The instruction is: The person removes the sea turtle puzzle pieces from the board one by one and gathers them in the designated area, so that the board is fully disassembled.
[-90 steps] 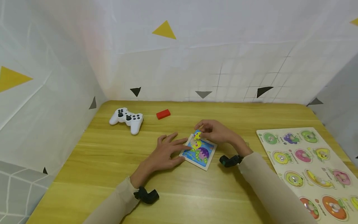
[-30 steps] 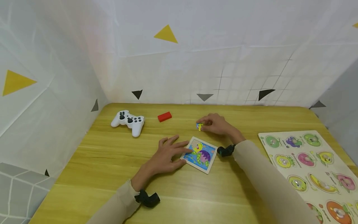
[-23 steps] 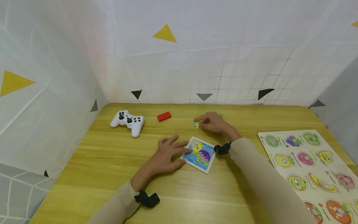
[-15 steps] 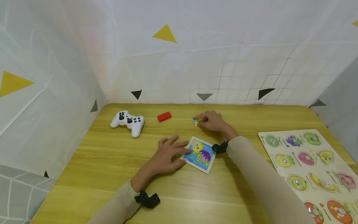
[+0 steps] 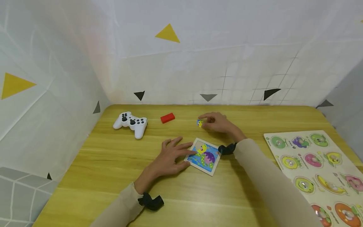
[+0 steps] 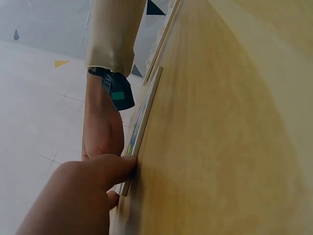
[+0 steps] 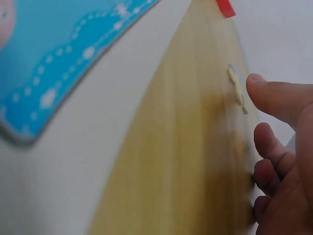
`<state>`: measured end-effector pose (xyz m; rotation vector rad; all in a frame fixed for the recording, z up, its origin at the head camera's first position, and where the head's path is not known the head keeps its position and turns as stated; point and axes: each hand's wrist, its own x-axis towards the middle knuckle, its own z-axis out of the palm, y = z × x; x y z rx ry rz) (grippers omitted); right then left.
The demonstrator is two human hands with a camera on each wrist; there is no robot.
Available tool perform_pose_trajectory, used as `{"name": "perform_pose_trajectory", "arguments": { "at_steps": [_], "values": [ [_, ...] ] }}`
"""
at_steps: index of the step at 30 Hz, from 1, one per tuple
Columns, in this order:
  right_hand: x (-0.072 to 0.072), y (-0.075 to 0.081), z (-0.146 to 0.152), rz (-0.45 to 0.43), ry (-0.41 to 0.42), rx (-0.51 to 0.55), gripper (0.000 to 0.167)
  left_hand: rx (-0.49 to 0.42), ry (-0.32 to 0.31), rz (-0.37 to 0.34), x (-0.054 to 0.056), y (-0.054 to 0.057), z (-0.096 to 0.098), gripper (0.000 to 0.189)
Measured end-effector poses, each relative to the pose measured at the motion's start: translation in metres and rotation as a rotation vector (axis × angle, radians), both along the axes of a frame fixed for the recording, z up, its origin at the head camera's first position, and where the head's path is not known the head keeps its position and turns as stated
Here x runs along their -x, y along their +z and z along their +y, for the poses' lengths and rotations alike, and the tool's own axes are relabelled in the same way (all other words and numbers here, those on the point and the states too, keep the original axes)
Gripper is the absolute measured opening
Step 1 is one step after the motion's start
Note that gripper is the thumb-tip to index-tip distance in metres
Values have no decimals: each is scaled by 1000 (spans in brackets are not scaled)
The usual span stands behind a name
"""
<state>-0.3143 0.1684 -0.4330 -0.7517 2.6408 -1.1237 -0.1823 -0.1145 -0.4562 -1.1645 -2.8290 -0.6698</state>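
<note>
The left hand [image 5: 168,159], fingers extended, rests on the left edge of the puzzle board [image 5: 199,167] on the tabletop [image 5: 198,201], while straight beyond the board's bare recess [image 5: 197,145] the right hand [image 5: 217,122] pinches the puzzle piece [image 5: 199,123] between thumb and forefinger.

In right hand [image 5: 217,122]: puzzle piece [image 5: 199,123], printed face. Under left index finger [image 5: 185,152]: board [image 5: 198,166], wood-look edge. Below: table [image 5: 187,201], wood-grained, soft sheen.
</note>
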Motion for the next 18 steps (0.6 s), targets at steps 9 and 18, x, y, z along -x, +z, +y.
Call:
{"name": "perform_pose_trajectory", "arguments": {
  "at_steps": [9,18],
  "values": [
    [-27,-2,9,-53,-36,126,25,15,18,-15,-2,-1,1,41],
    [-64,-1,14,-88,27,124,24,10,12,2,1,1,1,40]
  ]
}}
